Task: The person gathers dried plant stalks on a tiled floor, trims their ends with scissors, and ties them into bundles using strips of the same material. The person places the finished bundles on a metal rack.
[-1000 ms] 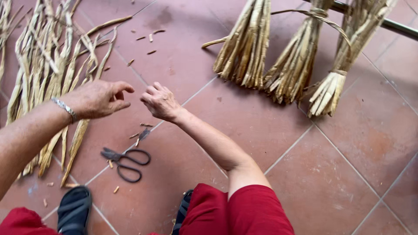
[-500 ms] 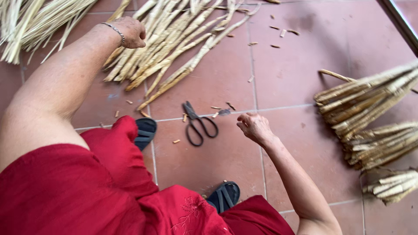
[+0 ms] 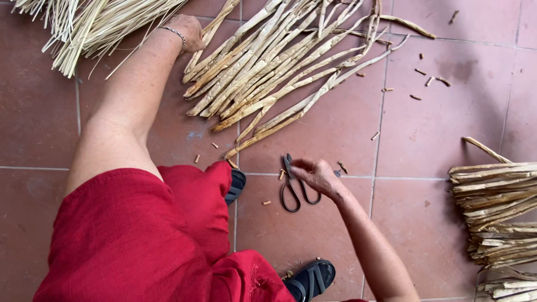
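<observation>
Your right hand [image 3: 318, 176] rests on the black scissors [image 3: 293, 187] on the floor [image 3: 436, 128], fingers loose. Your left hand [image 3: 187, 31] touches the dry stalks [image 3: 274, 67]; I cannot tell its grip.

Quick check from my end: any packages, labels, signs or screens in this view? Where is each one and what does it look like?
None in view. Only loose things lie on the red tiled floor: dried plant strips, pale thin stalks, tied bundles and black scissors at the right hand. The left hand rests on the strips.
</observation>
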Motion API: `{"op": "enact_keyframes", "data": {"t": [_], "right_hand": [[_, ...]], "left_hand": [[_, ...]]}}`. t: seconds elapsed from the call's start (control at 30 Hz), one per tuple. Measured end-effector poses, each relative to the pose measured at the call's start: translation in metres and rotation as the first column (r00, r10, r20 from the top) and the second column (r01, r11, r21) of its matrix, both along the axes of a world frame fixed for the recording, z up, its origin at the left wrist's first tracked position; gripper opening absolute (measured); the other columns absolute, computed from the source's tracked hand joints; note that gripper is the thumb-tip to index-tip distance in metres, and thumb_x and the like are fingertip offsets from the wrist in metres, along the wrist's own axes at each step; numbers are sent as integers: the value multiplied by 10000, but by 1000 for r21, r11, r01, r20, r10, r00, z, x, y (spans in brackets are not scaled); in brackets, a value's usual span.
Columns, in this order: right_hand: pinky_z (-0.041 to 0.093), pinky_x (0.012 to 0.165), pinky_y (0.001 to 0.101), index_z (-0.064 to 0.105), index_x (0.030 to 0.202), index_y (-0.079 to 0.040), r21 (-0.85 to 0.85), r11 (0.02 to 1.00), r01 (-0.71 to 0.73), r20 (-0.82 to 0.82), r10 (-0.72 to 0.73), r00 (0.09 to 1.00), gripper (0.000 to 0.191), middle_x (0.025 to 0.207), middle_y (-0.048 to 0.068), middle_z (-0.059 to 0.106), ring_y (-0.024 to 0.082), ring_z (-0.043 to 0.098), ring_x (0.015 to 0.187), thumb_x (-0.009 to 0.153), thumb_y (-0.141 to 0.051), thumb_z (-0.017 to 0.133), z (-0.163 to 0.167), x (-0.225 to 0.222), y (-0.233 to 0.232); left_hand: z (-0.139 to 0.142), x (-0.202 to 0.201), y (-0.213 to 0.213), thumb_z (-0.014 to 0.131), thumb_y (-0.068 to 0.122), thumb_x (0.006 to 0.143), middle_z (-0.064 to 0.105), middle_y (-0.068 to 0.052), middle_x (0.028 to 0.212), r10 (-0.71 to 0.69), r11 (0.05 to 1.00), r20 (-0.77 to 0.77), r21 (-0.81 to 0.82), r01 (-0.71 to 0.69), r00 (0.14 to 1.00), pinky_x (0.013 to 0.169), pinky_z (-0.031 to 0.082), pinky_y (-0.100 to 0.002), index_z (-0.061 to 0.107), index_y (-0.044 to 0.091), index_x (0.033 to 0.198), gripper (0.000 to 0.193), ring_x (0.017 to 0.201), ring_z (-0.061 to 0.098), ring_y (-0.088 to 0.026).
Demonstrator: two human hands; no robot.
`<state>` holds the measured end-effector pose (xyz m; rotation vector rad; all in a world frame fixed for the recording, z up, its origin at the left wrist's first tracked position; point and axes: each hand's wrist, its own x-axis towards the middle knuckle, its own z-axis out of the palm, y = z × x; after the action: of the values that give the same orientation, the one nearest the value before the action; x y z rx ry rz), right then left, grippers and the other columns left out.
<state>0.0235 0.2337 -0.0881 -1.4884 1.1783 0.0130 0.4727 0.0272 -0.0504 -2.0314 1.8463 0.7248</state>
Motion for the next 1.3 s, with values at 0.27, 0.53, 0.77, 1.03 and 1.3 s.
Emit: {"op": "enact_keyframes", "data": {"t": [0.27, 0.53, 0.77, 1.03, 1.3], "right_hand": [[620, 844, 363, 377, 1521, 2, 365, 630, 685, 127, -763, 634, 779, 1295, 157, 651, 229, 698, 1072, 919, -354, 721, -58, 33, -41], [608, 815, 340, 353, 1538, -38, 403, 344, 848, 115, -938, 326, 826, 1293, 110, 639, 176, 678, 1037, 897, -394, 733, -101, 79, -59], [567, 817, 337, 356, 1545, -15, 423, 300, 855, 179, -953, 246, 785, 1246, 108, 673, 177, 671, 1005, 935, -361, 707, -114, 106, -63], [565, 881, 349, 295, 1549, -16, 571, 190, 799, 246, -968, 54, 768, 1278, 124, 666, 222, 681, 1082, 962, -317, 687, -97, 127, -64], [534, 990, 442, 520, 1423, 10, 564, 322, 761, 394, -914, 94, 585, 1309, 150, 640, 245, 626, 1161, 1024, -394, 660, -98, 135, -77]], "left_hand": [[-19, -30, -32, 816, 402, 810, 458, -157, 1433, 277, 956, -110, -64, -285, 955, 1104, 273, -629, 431, 86, 1424, 791, 1377, 344, -359], [-39, -57, -42, 744, 194, 867, 634, -121, 1309, 305, 952, -199, 27, -306, 931, 1157, 395, -477, 650, 153, 1226, 373, 1300, 516, -301], [-58, -83, -27, 660, 152, 872, 694, -168, 1135, 171, 974, -536, -36, -224, 827, 962, 524, -435, 697, 141, 1234, 365, 1074, 638, -288], [-50, -125, 3, 878, 488, 642, 729, -145, 1154, 349, 921, -721, 382, -77, 598, 970, 533, -369, 681, 42, 1216, 753, 1087, 674, -224], [-61, -161, 29, 964, 541, 550, 722, -180, 1217, 306, 916, -699, 402, 2, 646, 986, 566, -388, 677, 7, 1232, 912, 1117, 698, -252]]}}
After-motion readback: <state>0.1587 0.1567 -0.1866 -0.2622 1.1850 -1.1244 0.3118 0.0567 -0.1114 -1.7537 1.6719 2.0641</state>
